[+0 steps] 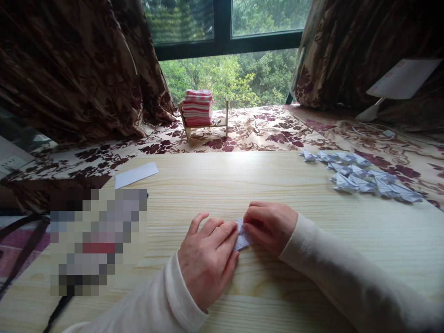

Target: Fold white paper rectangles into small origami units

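Observation:
A small piece of folded paper (243,239) with faint print rests on the wooden table between my hands. My left hand (210,252) holds its left side, fingertips on top and thumb beside its lower edge, the little finger lifted. Closed in a pinch, my right hand (272,225) grips the paper's right upper part. Fingers cover much of the sheet, so its full shape is hidden. Several folded white paper pieces (359,175) stand in rows at the table's far right. A flat white paper strip (136,175) lies at the back left.
The pale wooden table (222,180) meets a floral-covered ledge (263,125). A small wooden stand (204,125) there carries stacked pink-and-white cloths (197,107). A white lamp (404,78) with a cord stands right. A blurred-out object (104,236) with a dark strap lies left.

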`<state>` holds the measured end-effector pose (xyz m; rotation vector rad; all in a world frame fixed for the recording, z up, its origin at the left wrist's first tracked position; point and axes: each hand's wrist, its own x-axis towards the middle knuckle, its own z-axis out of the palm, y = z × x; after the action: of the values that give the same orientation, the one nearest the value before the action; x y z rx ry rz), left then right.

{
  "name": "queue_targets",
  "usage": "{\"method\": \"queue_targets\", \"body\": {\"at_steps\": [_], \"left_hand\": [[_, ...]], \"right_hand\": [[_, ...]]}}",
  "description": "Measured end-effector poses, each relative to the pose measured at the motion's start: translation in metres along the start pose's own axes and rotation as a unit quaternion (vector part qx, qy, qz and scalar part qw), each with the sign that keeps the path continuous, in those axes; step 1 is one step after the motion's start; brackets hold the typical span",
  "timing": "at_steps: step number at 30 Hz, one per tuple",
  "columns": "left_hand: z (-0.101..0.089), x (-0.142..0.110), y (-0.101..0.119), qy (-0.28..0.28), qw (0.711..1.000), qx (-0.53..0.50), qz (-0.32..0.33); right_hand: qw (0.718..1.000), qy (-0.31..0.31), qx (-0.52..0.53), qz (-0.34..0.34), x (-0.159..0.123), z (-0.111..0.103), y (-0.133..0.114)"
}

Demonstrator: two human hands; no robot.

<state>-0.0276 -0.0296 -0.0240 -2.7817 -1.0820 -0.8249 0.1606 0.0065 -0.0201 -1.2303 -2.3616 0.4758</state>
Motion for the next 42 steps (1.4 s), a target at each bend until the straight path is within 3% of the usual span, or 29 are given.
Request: {"method": "queue_targets", "body": {"at_steps": [4, 14, 26, 33, 37, 39, 42], "left_hand": [[0.0, 0.0, 0.001, -0.004, 1.0, 0.005, 0.001], [0.0, 0.0, 0.003, 0.009, 1.0, -0.016, -0.009], [0.0, -0.001, 0.004, -0.013, 1.0, 0.009, -0.01], [0.0, 0.001, 0.006, -0.016, 0.999, 0.037, 0.004], [0.0, 0.0, 0.006, -0.013, 0.999, 0.039, -0.001], [0.0, -0.001, 0.006, -0.013, 0.999, 0.037, -0.007], [0.0, -0.002, 0.006, -0.014, 0.999, 0.031, -0.015]], "right_hand": [[1.0, 0.021, -0.017, 0.007, 0.001, 0.004, -0.001], [0.999, -0.004, -0.032, 0.041, 0.003, 0.002, -0.004], [0.997, -0.02, -0.062, 0.039, 0.004, 0.002, -0.007], [0.991, -0.056, -0.072, 0.095, 0.011, -0.005, -0.012], [0.986, -0.045, -0.085, 0.139, 0.013, -0.005, -0.008], [0.991, -0.019, -0.069, 0.115, 0.006, -0.002, -0.004], [0.998, 0.064, -0.005, -0.017, -0.015, 0.004, 0.001]]}}
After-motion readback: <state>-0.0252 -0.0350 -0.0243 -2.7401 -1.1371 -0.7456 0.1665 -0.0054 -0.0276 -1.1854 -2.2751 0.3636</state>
